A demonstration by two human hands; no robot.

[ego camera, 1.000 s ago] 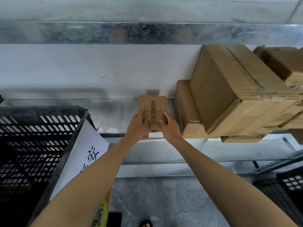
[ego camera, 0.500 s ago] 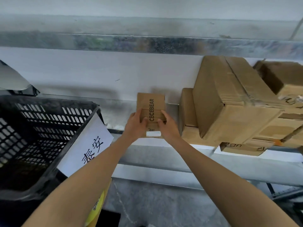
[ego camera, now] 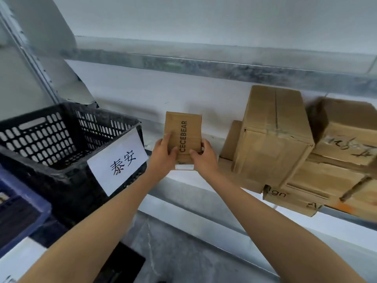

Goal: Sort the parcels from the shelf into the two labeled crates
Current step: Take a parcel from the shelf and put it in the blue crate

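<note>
A small brown parcel (ego camera: 183,131) printed CECEBEAR, with a white sticker at its near end, is held over the front edge of the metal shelf (ego camera: 204,180). My left hand (ego camera: 162,155) grips its left side and my right hand (ego camera: 202,158) grips its right side. To the left stands a black slotted crate (ego camera: 51,139) with a white paper label (ego camera: 118,160) bearing handwritten characters. A blue crate (ego camera: 18,203) shows at the far left, its white label partly cut off at the bottom.
Several larger cardboard boxes (ego camera: 271,137) are stacked on the shelf to the right, one flat box (ego camera: 289,199) overhanging the edge. An upper shelf rail (ego camera: 204,66) runs overhead. Grey floor (ego camera: 183,252) lies below between my arms.
The view has swung left and up, bringing the black crate and the blue crate further in. Both hands keep their hold on the small parcel, which has come slightly off the shelf.
</note>
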